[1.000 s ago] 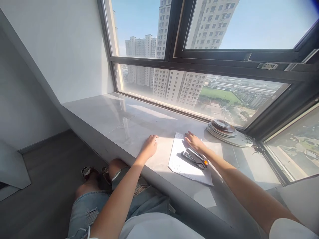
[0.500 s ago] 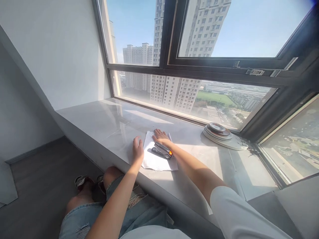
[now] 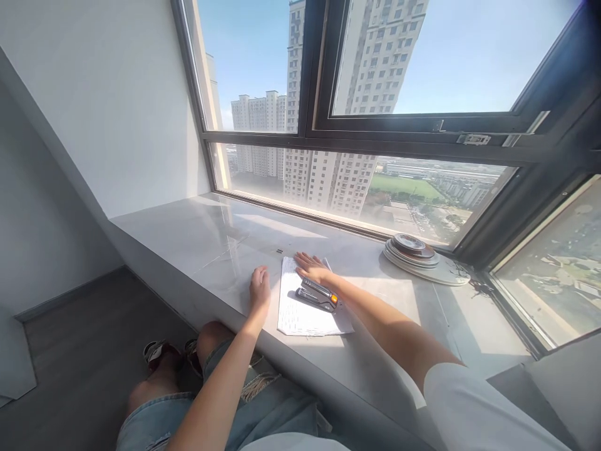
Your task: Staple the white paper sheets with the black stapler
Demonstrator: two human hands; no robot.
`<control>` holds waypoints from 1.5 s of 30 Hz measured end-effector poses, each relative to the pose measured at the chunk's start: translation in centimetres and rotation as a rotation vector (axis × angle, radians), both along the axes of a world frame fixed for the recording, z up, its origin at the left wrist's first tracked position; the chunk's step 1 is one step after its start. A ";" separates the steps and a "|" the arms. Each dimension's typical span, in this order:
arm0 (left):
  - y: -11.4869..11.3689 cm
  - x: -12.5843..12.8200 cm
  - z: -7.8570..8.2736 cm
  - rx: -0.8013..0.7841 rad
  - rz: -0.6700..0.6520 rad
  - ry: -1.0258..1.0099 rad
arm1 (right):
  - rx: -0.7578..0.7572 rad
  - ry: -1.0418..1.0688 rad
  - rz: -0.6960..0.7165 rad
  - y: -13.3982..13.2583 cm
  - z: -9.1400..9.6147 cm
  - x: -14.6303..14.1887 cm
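A white sheet of paper (image 3: 305,316) lies on the grey stone window ledge (image 3: 197,228) in front of me. A dark stapler with an orange end (image 3: 319,295) rests on the paper. My right hand (image 3: 312,268) lies flat and open on the far end of the paper, just beyond the stapler. My left hand (image 3: 259,287) rests flat on the ledge, fingers stretched out, touching or just off the paper's left edge.
A stack of round plates (image 3: 416,252) sits on the ledge at the right, near the window frame (image 3: 310,134). A white wall closes the ledge on the left. My knees in torn jeans are below the ledge, over a dark floor (image 3: 70,351).
The paper with the stapler has slid left across the ledge under my right hand, and has turned square to me. My left hand has stayed beside its left edge.
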State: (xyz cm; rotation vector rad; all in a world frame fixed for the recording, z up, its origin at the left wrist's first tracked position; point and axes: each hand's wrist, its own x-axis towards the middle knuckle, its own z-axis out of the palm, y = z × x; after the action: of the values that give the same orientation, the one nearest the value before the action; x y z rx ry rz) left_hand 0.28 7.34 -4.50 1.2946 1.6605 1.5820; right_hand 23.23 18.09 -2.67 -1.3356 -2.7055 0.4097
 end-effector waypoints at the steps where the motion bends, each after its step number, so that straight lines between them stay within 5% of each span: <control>1: 0.0 0.0 0.0 0.001 -0.006 0.014 | 0.000 -0.006 -0.017 -0.1 0.0 0.9; 11: -0.5 1.2 1.4 -0.044 -0.144 0.352 | 0.016 0.033 -0.080 -0.9 -0.5 2.6; 17: -2.2 3.2 2.1 -0.087 -0.348 0.913 | -0.045 0.508 -0.286 -1.3 1.2 3.8; 21: -2.7 3.6 2.1 -0.114 -0.370 1.019 | -0.030 0.791 -0.389 -5.2 3.0 5.7; 26: -2.6 3.6 1.8 -0.094 -0.345 1.055 | -0.031 0.557 -0.202 -14.0 3.6 6.3; 29: -2.5 3.7 1.7 -0.096 -0.349 1.068 | 0.063 0.416 -0.237 -17.2 4.2 6.9; 33: -2.3 3.7 1.5 -0.115 -0.360 1.083 | -0.006 0.358 -0.346 -18.1 6.6 10.8; 37: -1.8 3.6 1.1 -0.125 -0.376 1.091 | 0.100 0.350 -0.465 -18.5 8.2 15.9; 45: -2.5 3.9 2.4 -0.129 -0.415 1.039 | 0.123 0.309 -0.562 -19.4 5.8 21.2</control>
State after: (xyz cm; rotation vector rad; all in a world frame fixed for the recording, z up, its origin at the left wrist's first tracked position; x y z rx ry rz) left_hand 4.18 4.88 -2.10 2.4083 1.7656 0.5172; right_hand 44.43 -1.32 3.18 -1.7392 -1.9675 0.3461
